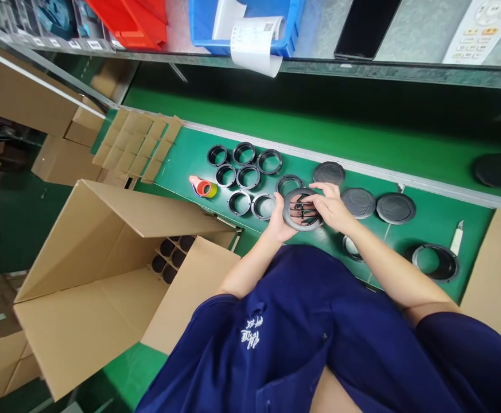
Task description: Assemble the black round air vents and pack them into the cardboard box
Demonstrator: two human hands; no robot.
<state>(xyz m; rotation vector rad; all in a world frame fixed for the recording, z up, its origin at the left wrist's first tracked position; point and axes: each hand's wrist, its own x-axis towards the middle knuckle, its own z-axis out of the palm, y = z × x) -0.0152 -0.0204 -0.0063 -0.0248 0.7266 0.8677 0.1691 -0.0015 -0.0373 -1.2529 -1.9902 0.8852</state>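
Both my hands hold a round black vent grille with slats, just above the green bench. My left hand grips its left rim from below. My right hand rests on its right side, fingers over the slats. Left of the grille lie several black plastic rings in rows. To its right lie three dark round discs, flat on the bench.
An open cardboard box with a divider grid stands at my left. A tape roll, a larger black ring, a utility knife and flat cardboard lie on the bench. Red and blue bins sit on the shelf above.
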